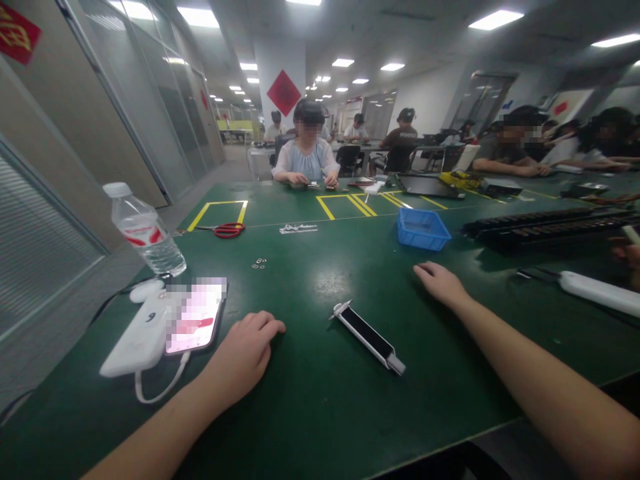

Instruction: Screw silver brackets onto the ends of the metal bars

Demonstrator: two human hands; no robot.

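My left hand [253, 347] lies palm down on the green table, its fingers loosely bent and holding nothing. It is nearest to a lit phone [196, 320] and a white power bank [137, 333] with a short white cable. To the right, my right hand [443, 285] rests on the table below a blue plastic bin [423, 230], nothing in it; part of its fingers is hidden. Between the hands, touched by neither, is a slim white device [369, 337] with a long black face, thin metal prongs at one end and a grey block at the other.
A water bottle [147, 230] stands at the left edge. Red-handled scissors [229, 230], several small metal rings [259, 264] and white strips [299, 229] lie farther back. Black racks [545, 225] and a white bar-shaped item [600, 292] are at right. A person [307, 157] sits opposite.
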